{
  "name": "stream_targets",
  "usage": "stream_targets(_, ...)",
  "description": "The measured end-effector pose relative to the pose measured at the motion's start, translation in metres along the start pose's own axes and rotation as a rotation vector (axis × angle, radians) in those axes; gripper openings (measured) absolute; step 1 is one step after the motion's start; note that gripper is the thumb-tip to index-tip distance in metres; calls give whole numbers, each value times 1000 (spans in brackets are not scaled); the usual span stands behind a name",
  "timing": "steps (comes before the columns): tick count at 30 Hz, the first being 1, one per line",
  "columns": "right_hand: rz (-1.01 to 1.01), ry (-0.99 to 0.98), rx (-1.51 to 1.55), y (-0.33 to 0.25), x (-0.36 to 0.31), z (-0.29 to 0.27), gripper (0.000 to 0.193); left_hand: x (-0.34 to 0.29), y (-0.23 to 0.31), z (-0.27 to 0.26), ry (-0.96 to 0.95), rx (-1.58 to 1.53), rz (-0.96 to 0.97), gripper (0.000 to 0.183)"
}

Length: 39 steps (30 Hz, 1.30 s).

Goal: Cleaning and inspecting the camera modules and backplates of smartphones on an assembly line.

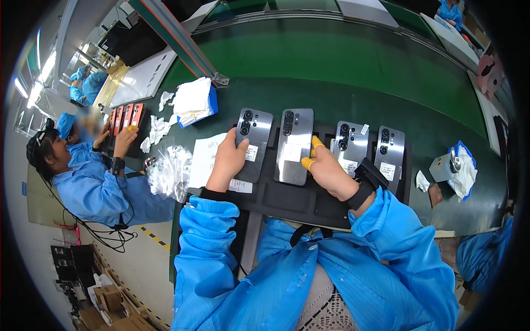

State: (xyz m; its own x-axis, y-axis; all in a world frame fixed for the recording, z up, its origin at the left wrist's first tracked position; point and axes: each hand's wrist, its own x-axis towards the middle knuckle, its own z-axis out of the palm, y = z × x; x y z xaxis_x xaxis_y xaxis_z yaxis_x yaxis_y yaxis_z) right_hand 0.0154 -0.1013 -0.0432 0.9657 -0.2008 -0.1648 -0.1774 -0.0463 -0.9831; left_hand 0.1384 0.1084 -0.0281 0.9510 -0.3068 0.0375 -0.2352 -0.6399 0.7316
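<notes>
Four grey smartphones stand in a row, backs up, each with dark round camera lenses and a white label. My left hand [228, 160] grips the leftmost smartphone [254, 132] by its left edge, thumb on its back. My right hand [331, 175], with yellow finger cots on its thumb and a finger, holds the second smartphone [294, 138] by its right edge, above a black tray [287, 201]. Right of that hand, the third smartphone [352, 142] and the fourth smartphone [390, 151] lie in the tray. A small white tab sticks up from the third one.
Left of the tray are a written paper sheet [205, 157], clear plastic bags [172, 172] and a blue box of white cloths [193, 102]. At right stand a metal dispenser bottle [443, 166] and more white cloths [465, 175]. A co-worker [94, 179] handles red-orange phones at far left.
</notes>
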Motion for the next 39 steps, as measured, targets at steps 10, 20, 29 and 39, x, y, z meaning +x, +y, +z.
stream_targets(10, -364, 127, -320, -47, -84, -77, 34, -94, 31, -1, -58, 171, 394, 48)
stream_targets(20, -94, 386, -670, -22, -142, -173, 27, -145, 11, 41, -70, 403, 530, 44)
stream_targets(29, -412, 57, -979, 6, -130, -149, 23, -146, 20, 50, -84, 408, 499, 42)
stream_targets(39, -426, 59, -777, 14, -124, -161, 18, -138, 116, 82, -174, 84, 726, 44)
